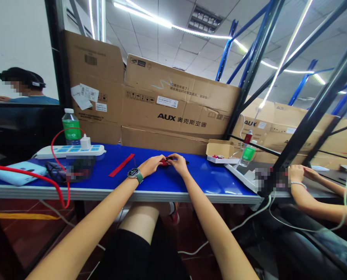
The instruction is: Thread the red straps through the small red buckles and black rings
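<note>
Both my hands meet over the middle of the blue table [202,179]. My left hand [152,164], with a watch [134,174] on its wrist, has its fingers closed on a small red part [163,162]. My right hand [178,163] pinches a small black piece [170,158] that touches the red part. The two pieces are too small to name. A flat red strip [121,165] lies on the table just left of my left hand.
A white power strip [71,151], a green-labelled bottle [71,126], a red cable [56,171] and a pale blue case [19,172] sit at the left. A small open cardboard box [221,151] stands at the right. Large cardboard cartons [167,109] line the back. Another person's arms [313,190] rest at the right.
</note>
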Demonstrator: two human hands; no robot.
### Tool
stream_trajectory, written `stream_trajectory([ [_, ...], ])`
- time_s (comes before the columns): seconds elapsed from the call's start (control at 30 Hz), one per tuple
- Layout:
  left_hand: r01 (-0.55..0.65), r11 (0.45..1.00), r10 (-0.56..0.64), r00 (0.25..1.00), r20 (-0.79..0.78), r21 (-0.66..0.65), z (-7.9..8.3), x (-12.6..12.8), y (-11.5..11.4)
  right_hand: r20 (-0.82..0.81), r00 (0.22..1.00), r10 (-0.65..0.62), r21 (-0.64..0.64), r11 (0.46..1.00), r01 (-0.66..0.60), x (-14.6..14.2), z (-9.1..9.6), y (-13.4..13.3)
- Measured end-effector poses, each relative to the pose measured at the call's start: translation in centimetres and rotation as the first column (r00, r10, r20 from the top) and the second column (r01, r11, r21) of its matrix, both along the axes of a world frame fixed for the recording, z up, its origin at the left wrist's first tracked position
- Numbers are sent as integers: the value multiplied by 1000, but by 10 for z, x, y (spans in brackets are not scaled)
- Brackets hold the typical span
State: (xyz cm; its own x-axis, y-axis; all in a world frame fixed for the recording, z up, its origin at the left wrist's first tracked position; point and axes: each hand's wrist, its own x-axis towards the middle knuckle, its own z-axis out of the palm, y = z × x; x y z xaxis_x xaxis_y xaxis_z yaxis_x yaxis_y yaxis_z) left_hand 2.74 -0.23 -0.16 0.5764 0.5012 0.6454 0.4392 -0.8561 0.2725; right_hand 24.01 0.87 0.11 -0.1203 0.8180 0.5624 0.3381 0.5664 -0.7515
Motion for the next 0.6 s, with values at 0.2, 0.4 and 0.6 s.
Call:
stream_trajectory([
  [0.2, -57, 994, 68, 990, 126, -89, 0, 0, -3, -83, 996, 29, -41, 999, -33, -2, 2, -3],
  [0.4, 16, 984, 35, 959, 283, -177, 1, -1, -2, -78, 983, 169, 3, 986, -169, -9, -1, -6],
  [0.6, 3, 970, 93, 919, 384, -243, 0, -2, 2, -121, 975, 184, 47, 983, -180, -13, 4, -14],
])
